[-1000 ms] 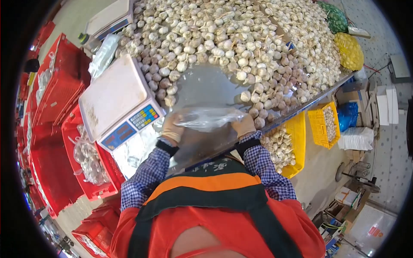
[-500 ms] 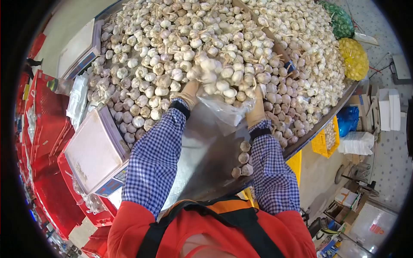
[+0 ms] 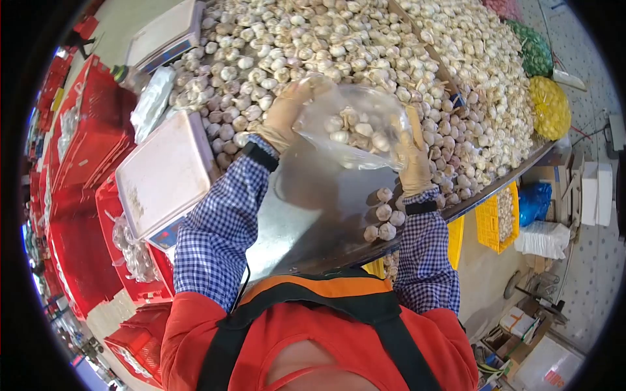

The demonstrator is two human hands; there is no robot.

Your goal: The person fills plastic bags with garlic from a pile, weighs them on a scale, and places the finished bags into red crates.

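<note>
A clear plastic bag (image 3: 365,158) hangs between my hands over the near edge of the garlic pile, with several garlic bulbs (image 3: 357,130) showing inside or through it. My gloved left hand (image 3: 290,112) is closed on the bag's left rim, its fingers partly hidden. At the opposite side, my gloved right hand (image 3: 412,159) grips the bag with the thumb side up. Loose garlic bulbs (image 3: 244,91) spread over the metal table (image 3: 303,189) beyond both hands. A small group of bulbs (image 3: 385,214) lies on the metal near my right wrist.
A scale (image 3: 166,173) stands left of my forearm, with a second scale (image 3: 166,32) farther back. Red crates (image 3: 91,254) are stacked at the left. A wooden divider (image 3: 433,55) splits the garlic. To the right are a yellow crate (image 3: 486,221) and yellow net bag (image 3: 549,107).
The bag has risen off the pile and spread wider between my hands, with bulbs now showing in it. The view has shifted, so the surroundings sit farther right.
</note>
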